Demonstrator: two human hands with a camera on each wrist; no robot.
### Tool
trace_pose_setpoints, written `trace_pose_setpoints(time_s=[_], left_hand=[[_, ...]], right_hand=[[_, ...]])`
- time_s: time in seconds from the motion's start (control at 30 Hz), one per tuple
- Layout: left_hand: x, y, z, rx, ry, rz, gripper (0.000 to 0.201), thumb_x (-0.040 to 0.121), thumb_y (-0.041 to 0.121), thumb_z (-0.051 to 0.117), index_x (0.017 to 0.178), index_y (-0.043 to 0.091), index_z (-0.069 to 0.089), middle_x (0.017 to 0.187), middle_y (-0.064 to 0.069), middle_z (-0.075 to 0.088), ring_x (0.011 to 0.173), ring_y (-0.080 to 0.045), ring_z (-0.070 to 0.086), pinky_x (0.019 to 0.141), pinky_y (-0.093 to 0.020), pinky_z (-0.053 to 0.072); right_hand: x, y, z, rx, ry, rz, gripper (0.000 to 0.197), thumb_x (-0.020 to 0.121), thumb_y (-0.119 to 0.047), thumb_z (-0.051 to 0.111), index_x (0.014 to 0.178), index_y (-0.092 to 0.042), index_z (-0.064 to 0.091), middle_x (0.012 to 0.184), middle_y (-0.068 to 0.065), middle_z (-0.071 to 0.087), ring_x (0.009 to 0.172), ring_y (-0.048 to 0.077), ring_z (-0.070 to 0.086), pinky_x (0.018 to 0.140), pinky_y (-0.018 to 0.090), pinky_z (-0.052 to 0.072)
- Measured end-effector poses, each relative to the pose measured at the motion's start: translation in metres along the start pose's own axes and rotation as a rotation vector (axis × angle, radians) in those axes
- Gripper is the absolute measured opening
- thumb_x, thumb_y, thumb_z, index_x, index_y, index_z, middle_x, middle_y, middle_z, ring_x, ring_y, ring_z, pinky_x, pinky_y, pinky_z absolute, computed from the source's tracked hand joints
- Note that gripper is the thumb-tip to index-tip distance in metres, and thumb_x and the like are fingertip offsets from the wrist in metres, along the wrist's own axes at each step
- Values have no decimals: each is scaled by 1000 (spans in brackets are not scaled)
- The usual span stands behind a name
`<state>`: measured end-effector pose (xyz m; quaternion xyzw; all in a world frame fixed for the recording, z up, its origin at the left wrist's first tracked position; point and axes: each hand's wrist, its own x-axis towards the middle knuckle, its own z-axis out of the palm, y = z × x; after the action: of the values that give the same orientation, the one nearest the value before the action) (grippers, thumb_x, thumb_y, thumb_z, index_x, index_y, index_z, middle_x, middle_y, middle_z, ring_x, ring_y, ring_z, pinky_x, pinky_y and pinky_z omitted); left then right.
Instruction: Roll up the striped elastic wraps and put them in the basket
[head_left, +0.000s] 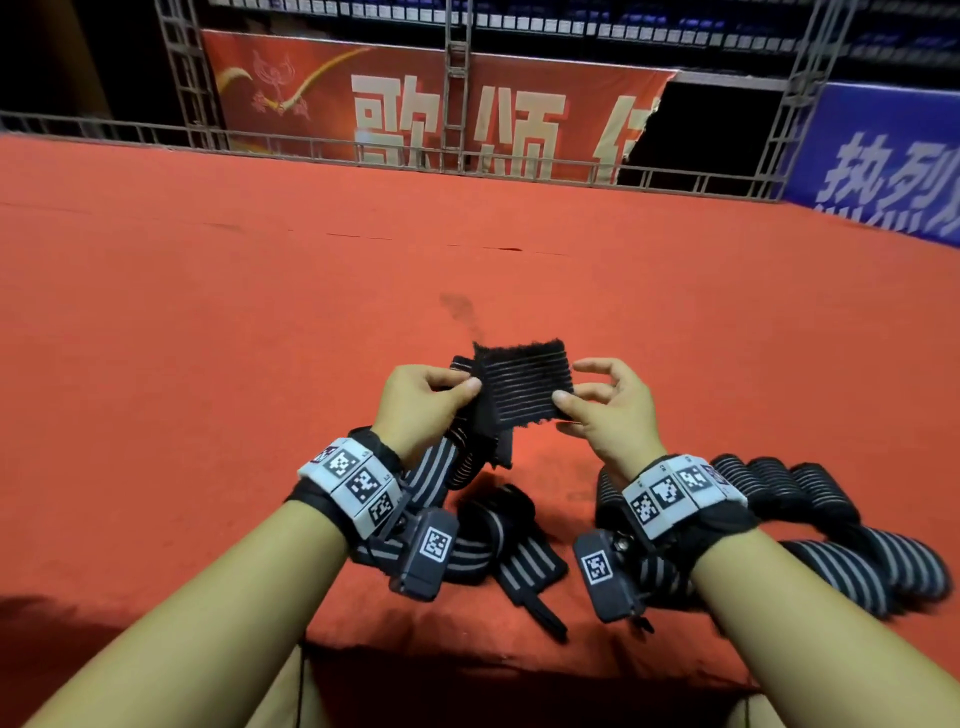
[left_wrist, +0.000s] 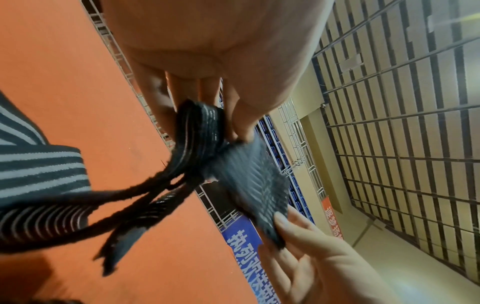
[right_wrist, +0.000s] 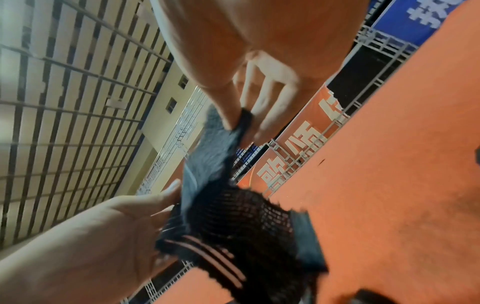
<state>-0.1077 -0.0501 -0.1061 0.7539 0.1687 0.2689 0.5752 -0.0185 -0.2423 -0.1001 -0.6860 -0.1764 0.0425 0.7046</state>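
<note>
I hold a black striped elastic wrap (head_left: 522, 382) stretched between both hands above the red floor. My left hand (head_left: 423, 400) pinches its left side, where the band is folded over (left_wrist: 200, 125). My right hand (head_left: 605, 408) pinches the right edge (right_wrist: 242, 121) between thumb and forefinger, the other fingers spread. The wrap's tail (head_left: 449, 462) hangs down toward a loose striped wrap (head_left: 506, 551) lying under my wrists. Several rolled striped wraps (head_left: 779, 488) lie at the right. No basket shows in any view.
Red carpet (head_left: 260, 312) covers the raised floor, ending at a front edge (head_left: 467, 654) near me. A metal railing (head_left: 467, 156) with red and blue banners closes the far side.
</note>
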Motion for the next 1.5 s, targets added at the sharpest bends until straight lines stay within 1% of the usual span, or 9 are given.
trace_pose_setpoints(time_s=[0.2, 0.33, 0.43, 0.53, 0.7, 1.0, 1.27, 1.33, 1.5], left_hand=[[-4, -17, -2, 23, -10, -58, 8, 88, 13, 74, 95, 13, 77, 98, -6, 77, 83, -12, 68, 94, -43, 56], [-8, -23, 8, 232, -223, -51, 88, 71, 37, 86, 146, 14, 47, 139, 2, 53, 123, -10, 53, 113, -35, 40], [-7, -22, 16, 335, -314, 71, 104, 72, 36, 88, 155, 16, 29, 140, 5, 35, 132, -7, 36, 116, -25, 27], [-1, -23, 22, 320, -349, 147, 83, 72, 30, 89, 144, 20, 49, 135, 3, 47, 126, -9, 47, 114, -29, 35], [4, -39, 23, 268, -372, 147, 15, 81, 26, 81, 82, 26, 66, 87, 5, 71, 82, -11, 65, 87, -40, 55], [1, -21, 20, 57, -279, 54, 9, 87, 9, 74, 79, 10, 70, 75, -3, 69, 72, -15, 63, 77, -35, 53], [5, -1, 24, -31, -386, -263, 81, 85, 83, 39, 84, 14, 81, 90, -8, 77, 87, -21, 72, 86, -34, 55], [0, 10, 32, -210, -418, -338, 75, 92, 72, 44, 85, 5, 77, 81, -11, 73, 70, -19, 68, 67, -25, 53], [-3, 12, 37, -296, -418, -185, 38, 91, 41, 69, 84, 5, 75, 80, -15, 70, 65, -21, 63, 63, -27, 48]], right_hand=[[1, 6, -10, -41, -30, -2, 34, 90, 14, 58, 98, -19, 58, 82, 6, 61, 81, 23, 63, 72, 45, 61], [-5, -1, -7, -50, -169, -26, 32, 95, 11, 52, 100, -20, 61, 101, 9, 61, 84, 18, 64, 66, 35, 61], [-5, -11, -10, -51, -270, -82, 32, 96, 12, 49, 101, -18, 60, 101, 11, 58, 84, 20, 63, 66, 35, 61], [-2, -23, -14, -29, -332, -137, 33, 95, 14, 48, 101, -17, 59, 99, 8, 58, 80, 18, 63, 62, 34, 58], [12, -44, -22, 44, -246, -198, 36, 95, 15, 47, 96, -19, 60, 90, -1, 58, 72, 12, 58, 57, 28, 53], [33, -39, -37, 79, 23, -108, 35, 97, 13, 45, 95, -21, 57, 90, 3, 58, 79, 19, 58, 53, 27, 55], [21, -25, -37, 72, -214, -191, 55, 86, 25, 48, 77, -24, 71, 82, -1, 66, 76, 15, 58, 69, 24, 49], [16, -24, -36, 16, -273, -225, 59, 84, 26, 50, 73, -27, 74, 81, -2, 69, 79, 15, 61, 72, 23, 51], [7, -26, -39, -54, -278, -255, 45, 82, 27, 53, 79, -14, 72, 76, -6, 72, 77, 9, 66, 73, 20, 53]])
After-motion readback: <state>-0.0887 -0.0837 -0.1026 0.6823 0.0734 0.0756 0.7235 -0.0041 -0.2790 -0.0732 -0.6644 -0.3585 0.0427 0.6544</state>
